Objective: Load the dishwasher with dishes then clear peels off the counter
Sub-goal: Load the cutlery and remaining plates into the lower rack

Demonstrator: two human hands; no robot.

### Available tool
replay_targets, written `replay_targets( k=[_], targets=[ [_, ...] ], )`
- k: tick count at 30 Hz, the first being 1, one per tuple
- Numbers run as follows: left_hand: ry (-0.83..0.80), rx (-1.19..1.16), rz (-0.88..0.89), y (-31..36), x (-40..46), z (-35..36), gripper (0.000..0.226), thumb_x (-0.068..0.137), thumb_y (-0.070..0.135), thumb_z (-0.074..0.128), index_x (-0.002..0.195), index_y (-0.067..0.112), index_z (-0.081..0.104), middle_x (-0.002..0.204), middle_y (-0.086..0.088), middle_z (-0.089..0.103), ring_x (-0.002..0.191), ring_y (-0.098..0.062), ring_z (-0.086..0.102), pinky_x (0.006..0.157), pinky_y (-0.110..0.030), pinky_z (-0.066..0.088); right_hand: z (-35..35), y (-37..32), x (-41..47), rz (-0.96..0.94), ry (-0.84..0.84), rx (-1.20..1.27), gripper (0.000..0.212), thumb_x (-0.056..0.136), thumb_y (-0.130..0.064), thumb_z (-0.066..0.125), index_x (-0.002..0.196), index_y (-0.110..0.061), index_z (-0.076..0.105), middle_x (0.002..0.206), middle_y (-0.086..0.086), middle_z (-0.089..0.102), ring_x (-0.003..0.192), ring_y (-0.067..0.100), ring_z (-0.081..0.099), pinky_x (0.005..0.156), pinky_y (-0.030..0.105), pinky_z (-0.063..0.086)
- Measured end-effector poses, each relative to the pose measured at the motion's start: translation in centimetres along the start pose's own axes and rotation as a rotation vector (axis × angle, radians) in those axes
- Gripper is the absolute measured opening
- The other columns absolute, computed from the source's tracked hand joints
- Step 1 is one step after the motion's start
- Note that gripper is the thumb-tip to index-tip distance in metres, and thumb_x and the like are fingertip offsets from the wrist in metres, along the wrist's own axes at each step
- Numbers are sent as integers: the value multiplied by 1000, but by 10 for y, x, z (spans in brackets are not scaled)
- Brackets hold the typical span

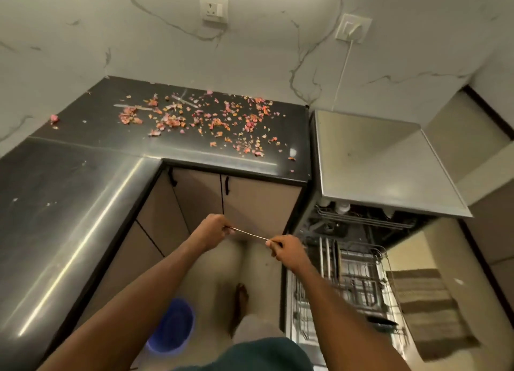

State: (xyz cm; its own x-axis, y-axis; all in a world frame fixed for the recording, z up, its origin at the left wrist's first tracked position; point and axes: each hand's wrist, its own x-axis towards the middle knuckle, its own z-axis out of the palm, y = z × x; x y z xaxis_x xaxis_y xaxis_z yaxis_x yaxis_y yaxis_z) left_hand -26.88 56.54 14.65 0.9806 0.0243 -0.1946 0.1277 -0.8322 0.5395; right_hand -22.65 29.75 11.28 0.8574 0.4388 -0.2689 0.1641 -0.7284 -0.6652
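Both hands are held out in front of the cupboard doors (250,201), pinching the two ends of a thin, pale strip (249,233), perhaps a skewer or a sliver of peel; it is too fine to tell. The left hand (212,229) grips the higher end, the right hand (286,249) the lower. Behind, pink and orange peels (200,120) lie scattered over the black worktop (91,125). To the right the dishwasher (375,162) stands open, its lower rack (358,281) pulled out with plates upright in it. A blue bucket (171,329) sits on the floor below the left arm, and a striped mat (428,309) lies beside the rack.
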Motion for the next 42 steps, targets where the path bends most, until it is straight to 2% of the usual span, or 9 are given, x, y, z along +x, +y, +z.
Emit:
replay_targets(
  k=[6,13,17,19,26,28,33,38,42],
  targets=[
    [-59,-102,0,61,-68,58,15,86,24,79,86,9,77,76,-5,69,73,-20,63,66,-27,46,-2,41,-121,124,72,-41,31,99,-46,61,84,-20,70,75,-4,70,70,13,68,73,40,58],
    [-183,-175,63,130,-93,128,17,78,27,84,69,29,70,63,5,67,64,-15,66,67,-34,55,-37,100,-223,240,182,-99,30,97,-44,65,82,-21,76,71,-3,70,68,12,65,70,34,54],
    [-238,-209,74,176,-105,175,25,74,17,85,91,23,68,78,2,71,76,-15,69,72,-34,56,-52,147,-278,297,215,-82,34,97,-45,66,78,-18,75,69,-2,70,65,14,64,66,33,52],
    [-257,-187,104,199,-114,201,31,73,9,82,87,26,60,82,0,69,78,-21,68,72,-35,55,-60,166,-309,327,240,-53,29,96,-42,68,80,-20,77,70,-4,71,65,10,64,62,25,49],
    [-314,-264,122,314,-163,290,32,76,-11,74,91,12,57,69,3,61,54,1,60,49,-7,42,-87,276,-425,390,281,-20,25,95,-39,69,78,-21,75,70,-3,72,68,15,67,70,36,56],
    [-316,-256,152,342,-178,317,28,75,-9,75,86,15,65,67,4,65,52,7,59,53,-9,44,-97,305,-455,401,290,-30,25,95,-37,69,73,-25,70,71,-4,71,69,16,67,71,38,56],
    [-299,-224,213,388,-214,367,16,81,-1,75,82,15,76,63,5,66,56,-7,60,64,-28,54,-118,351,-510,437,242,24,22,93,-36,69,74,-27,71,68,-6,71,66,14,68,70,40,59],
    [-282,-183,207,409,-223,396,5,85,6,76,87,10,78,67,13,57,63,0,53,68,-25,47,-138,374,-523,440,193,37,20,95,-34,70,76,-28,72,70,-9,72,62,5,69,69,35,60],
    [-322,-100,235,415,-203,407,3,84,14,78,87,15,79,77,6,66,71,-4,57,72,-21,42,-146,390,-514,451,145,42,19,94,-34,72,75,-32,72,69,-8,72,65,7,69,72,37,62]
  ],
)
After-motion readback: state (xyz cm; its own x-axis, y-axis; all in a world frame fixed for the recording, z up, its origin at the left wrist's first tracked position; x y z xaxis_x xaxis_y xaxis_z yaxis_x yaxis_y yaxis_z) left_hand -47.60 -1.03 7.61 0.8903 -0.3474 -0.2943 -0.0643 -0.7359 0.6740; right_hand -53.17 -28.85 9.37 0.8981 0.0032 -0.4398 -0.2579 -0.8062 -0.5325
